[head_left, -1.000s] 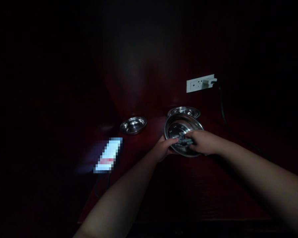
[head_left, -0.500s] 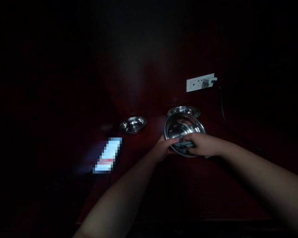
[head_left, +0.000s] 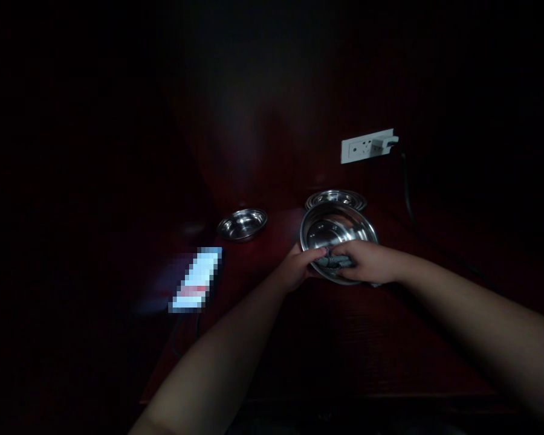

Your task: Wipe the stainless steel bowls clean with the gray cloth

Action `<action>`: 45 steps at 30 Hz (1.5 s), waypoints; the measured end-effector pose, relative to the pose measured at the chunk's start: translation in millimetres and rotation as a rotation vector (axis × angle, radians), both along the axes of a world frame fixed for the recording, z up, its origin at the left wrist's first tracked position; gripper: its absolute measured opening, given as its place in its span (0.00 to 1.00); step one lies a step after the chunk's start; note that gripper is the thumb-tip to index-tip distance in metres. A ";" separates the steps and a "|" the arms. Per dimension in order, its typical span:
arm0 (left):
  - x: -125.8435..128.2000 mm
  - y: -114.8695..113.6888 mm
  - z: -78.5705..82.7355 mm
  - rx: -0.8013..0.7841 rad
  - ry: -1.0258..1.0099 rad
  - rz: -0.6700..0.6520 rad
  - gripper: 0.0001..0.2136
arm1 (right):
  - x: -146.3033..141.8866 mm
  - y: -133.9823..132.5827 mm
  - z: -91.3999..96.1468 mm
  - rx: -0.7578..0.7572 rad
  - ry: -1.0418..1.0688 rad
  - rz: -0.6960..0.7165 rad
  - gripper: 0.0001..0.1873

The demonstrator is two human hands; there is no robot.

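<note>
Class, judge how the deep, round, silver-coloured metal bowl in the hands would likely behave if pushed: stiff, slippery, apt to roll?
The metal bowl is probably stiff: its rim shows no obvious bend beside the left hand. Its glossy inner wall may be slippery. On edge, its rounded rim could let it roll.

A large round silver metal bowl (head_left: 329, 223) is gleaming smooth; a bunched grey-green cloth (head_left: 338, 261) is looking matt, a dark red counter (head_left: 278, 232) faintly glossy, a rectangular white plastic socket plate (head_left: 356, 150) smooth.
</note>
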State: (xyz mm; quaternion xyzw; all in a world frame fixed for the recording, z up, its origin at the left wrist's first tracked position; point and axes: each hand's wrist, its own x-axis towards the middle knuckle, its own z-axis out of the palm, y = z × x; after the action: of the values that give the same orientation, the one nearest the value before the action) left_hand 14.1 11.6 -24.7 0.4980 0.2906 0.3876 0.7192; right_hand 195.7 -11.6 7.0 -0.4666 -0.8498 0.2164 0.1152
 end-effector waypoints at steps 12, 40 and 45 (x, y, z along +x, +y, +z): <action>-1.7 -0.9 3.2 -0.018 0.011 0.006 0.28 | 5.7 4.6 3.5 0.268 -0.339 -0.233 0.12; -2.5 1.5 0.3 -0.007 -0.025 -0.053 0.29 | 5.4 5.3 0.7 0.134 -0.161 -0.163 0.11; -0.4 -4.1 0.8 0.075 -0.040 -0.040 0.34 | 4.0 6.0 -1.6 0.085 -0.051 -0.103 0.12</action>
State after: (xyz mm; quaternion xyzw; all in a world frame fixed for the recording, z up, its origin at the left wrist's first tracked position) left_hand 13.8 7.5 -23.8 0.5225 0.2515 0.3938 0.7132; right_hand 199.7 -5.6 5.4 -0.5097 -0.8358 0.1621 0.1240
